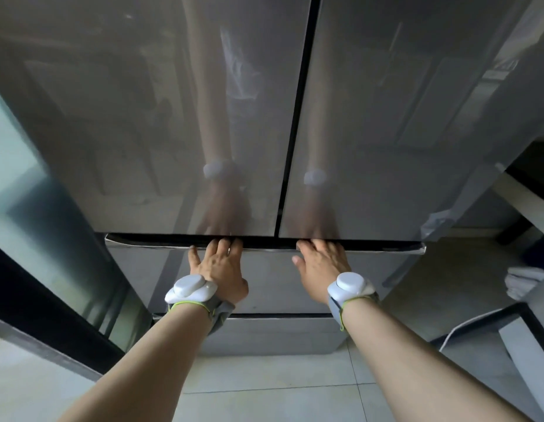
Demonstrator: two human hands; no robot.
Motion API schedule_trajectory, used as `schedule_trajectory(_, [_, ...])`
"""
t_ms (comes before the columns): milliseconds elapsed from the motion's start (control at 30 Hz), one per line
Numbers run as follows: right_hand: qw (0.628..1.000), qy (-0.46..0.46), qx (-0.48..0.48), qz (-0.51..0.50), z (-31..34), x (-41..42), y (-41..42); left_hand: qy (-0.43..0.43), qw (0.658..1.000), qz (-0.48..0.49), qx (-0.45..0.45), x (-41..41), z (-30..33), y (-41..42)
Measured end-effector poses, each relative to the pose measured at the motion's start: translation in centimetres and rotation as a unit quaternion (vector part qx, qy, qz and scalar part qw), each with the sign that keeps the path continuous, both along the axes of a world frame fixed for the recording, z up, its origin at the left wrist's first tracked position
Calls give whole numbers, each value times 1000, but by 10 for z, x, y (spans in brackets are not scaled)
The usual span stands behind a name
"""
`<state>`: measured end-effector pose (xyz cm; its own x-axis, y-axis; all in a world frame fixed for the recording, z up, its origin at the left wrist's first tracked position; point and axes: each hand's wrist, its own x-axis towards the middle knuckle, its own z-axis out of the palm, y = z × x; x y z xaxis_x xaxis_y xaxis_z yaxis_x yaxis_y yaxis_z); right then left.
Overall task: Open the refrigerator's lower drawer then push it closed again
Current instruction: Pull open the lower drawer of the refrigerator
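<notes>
A grey steel refrigerator fills the view, with two tall upper doors [143,117] and two drawers stacked beneath them. My left hand [219,269] and my right hand [321,269] both rest on the upper drawer front [270,281]. Their fingers hook over its top edge into the dark gap under the doors, so the fingertips are hidden. Both thumbs lie spread against the drawer front. The gap above this drawer is narrow. A second, lower drawer [280,333] sits shut below my wrists, untouched. Each wrist carries a white band device.
A tall glass panel in a dark frame [36,208] stands close on the left. On the right are a counter edge [526,202], a white cloth [523,281] and a white cable [465,324]. Pale floor tiles [264,385] lie below.
</notes>
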<state>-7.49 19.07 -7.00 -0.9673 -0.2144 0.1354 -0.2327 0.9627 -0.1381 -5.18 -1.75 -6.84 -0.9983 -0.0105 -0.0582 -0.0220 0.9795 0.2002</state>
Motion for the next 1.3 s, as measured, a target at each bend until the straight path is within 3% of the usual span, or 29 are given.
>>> schedule_trajectory(633, [998, -50, -44, 2, 6, 49, 10, -9, 999, -31, 2, 50, 7, -2])
schedule_trajectory(1300, [995, -58, -68, 40, 15, 225, 33, -32, 999, -26, -9, 231, 18, 17])
